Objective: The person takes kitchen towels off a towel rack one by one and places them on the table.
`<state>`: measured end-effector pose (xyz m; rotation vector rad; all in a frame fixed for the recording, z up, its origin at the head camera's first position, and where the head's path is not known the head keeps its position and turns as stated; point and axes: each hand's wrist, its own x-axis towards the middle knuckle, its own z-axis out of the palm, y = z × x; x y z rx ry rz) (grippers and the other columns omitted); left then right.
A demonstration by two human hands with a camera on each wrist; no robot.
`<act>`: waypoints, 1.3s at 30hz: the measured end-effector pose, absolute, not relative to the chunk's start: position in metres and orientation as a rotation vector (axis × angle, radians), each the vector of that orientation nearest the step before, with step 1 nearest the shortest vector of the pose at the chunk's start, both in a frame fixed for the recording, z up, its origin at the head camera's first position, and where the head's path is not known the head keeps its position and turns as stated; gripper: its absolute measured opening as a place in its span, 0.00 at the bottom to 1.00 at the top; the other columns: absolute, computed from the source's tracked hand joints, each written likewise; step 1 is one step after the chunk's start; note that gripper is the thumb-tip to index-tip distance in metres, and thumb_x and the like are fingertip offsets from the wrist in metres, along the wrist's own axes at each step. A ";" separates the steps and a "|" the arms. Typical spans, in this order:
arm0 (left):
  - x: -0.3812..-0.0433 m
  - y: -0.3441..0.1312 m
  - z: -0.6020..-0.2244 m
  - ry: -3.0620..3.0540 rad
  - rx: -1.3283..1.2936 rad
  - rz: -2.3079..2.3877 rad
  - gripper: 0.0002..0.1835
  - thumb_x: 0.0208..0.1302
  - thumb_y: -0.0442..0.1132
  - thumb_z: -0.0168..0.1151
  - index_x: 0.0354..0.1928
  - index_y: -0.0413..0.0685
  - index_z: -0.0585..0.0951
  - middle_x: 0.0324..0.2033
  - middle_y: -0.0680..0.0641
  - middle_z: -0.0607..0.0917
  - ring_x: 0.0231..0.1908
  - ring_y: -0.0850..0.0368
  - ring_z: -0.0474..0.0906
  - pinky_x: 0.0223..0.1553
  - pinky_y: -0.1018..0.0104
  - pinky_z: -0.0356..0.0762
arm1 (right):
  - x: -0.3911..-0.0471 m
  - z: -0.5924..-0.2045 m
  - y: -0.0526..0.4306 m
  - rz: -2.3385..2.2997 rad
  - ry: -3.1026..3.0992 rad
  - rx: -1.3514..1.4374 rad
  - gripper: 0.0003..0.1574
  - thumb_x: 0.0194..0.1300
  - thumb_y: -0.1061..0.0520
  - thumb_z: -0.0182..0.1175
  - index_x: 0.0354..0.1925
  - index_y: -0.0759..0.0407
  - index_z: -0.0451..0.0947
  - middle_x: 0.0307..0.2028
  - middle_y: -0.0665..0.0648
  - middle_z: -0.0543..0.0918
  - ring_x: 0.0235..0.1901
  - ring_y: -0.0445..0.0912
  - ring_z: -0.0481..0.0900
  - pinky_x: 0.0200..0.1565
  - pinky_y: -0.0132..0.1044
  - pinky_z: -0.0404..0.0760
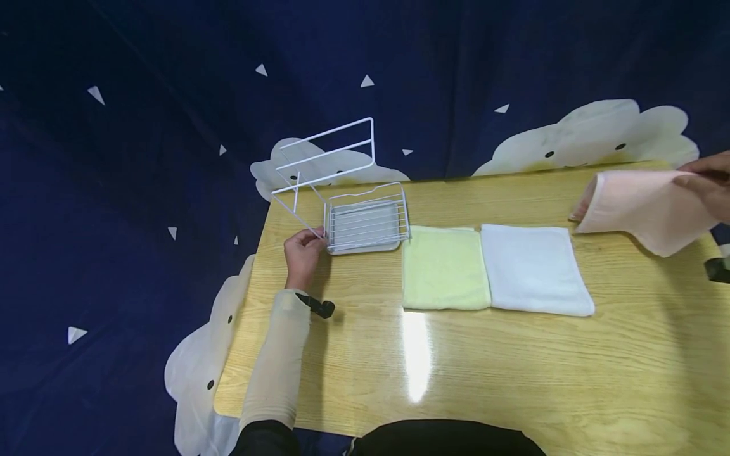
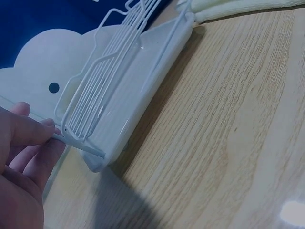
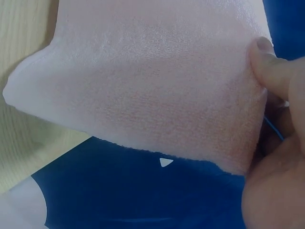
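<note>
My left hand (image 1: 303, 255) pinches the wire frame of a white rack (image 1: 367, 246) near its front left corner. The rack stands at the table's back left, with thin wires over a shallow white tray (image 2: 138, 100) and a taller wire part (image 1: 325, 155) rising at its left. At the far right, my right hand (image 1: 711, 185) grips a pink towel (image 1: 650, 202) by its edge, thumb on top. The towel is lifted, its lower corner drooping over the table. A folded yellow towel (image 1: 445, 269) and a folded white towel (image 1: 536, 269) lie side by side right of the rack.
The wooden table (image 1: 365, 354) ends at the back and left against a dark blue cloth (image 1: 171, 114) with white triangles and cloud shapes. A bright light reflection shows on the tabletop in front of the yellow towel.
</note>
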<state>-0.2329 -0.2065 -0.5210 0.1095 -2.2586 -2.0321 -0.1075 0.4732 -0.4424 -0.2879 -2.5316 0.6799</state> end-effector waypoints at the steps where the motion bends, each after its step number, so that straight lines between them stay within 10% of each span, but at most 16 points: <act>1: -0.233 -0.206 -0.521 -2.261 0.109 -2.031 0.11 0.57 0.17 0.65 0.43 0.18 0.80 0.49 0.24 0.82 0.51 0.33 0.82 0.42 0.73 0.86 | -0.108 -0.442 0.473 0.673 -2.545 -0.313 0.12 0.69 0.66 0.63 0.43 0.78 0.80 0.32 0.19 0.57 0.26 0.18 0.55 0.25 0.13 0.55; 14: -0.233 -0.206 -0.522 -2.241 0.102 -2.059 0.11 0.57 0.16 0.64 0.43 0.21 0.81 0.48 0.25 0.82 0.51 0.30 0.80 0.42 0.73 0.86 | -0.109 -0.437 0.471 0.742 -2.610 -0.326 0.10 0.69 0.69 0.61 0.42 0.79 0.79 0.29 0.22 0.59 0.26 0.18 0.57 0.25 0.11 0.56; 25: -0.231 -0.206 -0.520 -2.238 0.093 -2.055 0.12 0.56 0.15 0.63 0.43 0.16 0.79 0.48 0.25 0.82 0.51 0.30 0.80 0.41 0.73 0.86 | -0.106 -0.438 0.473 0.714 -2.712 -0.417 0.12 0.71 0.66 0.60 0.46 0.78 0.79 0.34 0.59 0.72 0.25 0.22 0.57 0.22 0.15 0.59; 39: -0.230 -0.206 -0.521 -2.240 0.064 -2.054 0.11 0.56 0.16 0.63 0.42 0.15 0.78 0.49 0.22 0.81 0.51 0.28 0.79 0.42 0.72 0.86 | -0.082 -0.448 0.471 0.770 -2.630 -0.287 0.06 0.66 0.72 0.62 0.39 0.79 0.80 0.28 0.23 0.63 0.24 0.16 0.59 0.21 0.12 0.61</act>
